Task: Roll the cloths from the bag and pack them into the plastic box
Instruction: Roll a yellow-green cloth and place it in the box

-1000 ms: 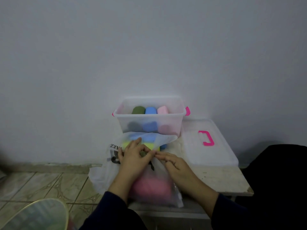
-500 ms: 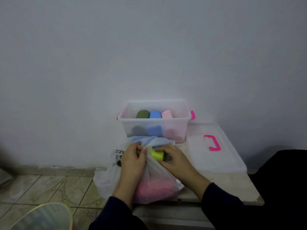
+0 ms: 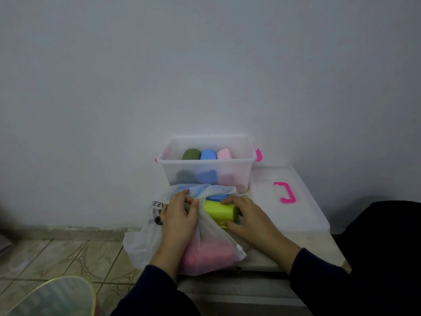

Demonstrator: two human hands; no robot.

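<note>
A white plastic bag (image 3: 143, 245) lies on the small table (image 3: 319, 249) in front of me. My left hand (image 3: 180, 215) grips the bag's opening edge. My right hand (image 3: 248, 217) holds a lime-green cloth (image 3: 216, 209) that sticks halfway out of the bag. A blue cloth (image 3: 217, 197) and a pink cloth (image 3: 207, 254) show inside the bag. Behind it stands the clear plastic box (image 3: 205, 176) with pink latches. It holds a rolled dark green cloth (image 3: 191, 154), a rolled blue cloth (image 3: 207, 154) and a rolled pink cloth (image 3: 224, 153).
The box's clear lid (image 3: 293, 201) with a pink handle (image 3: 284, 192) lies flat on the table to the right of the box. A white wall rises right behind. Tiled floor (image 3: 57, 254) lies to the left, and a rounded translucent object (image 3: 50, 297) sits at bottom left.
My right hand has taken hold of the lime-green cloth and drawn it out of the bag's opening to the right. My left hand has kept its hold on the bag's edge.
</note>
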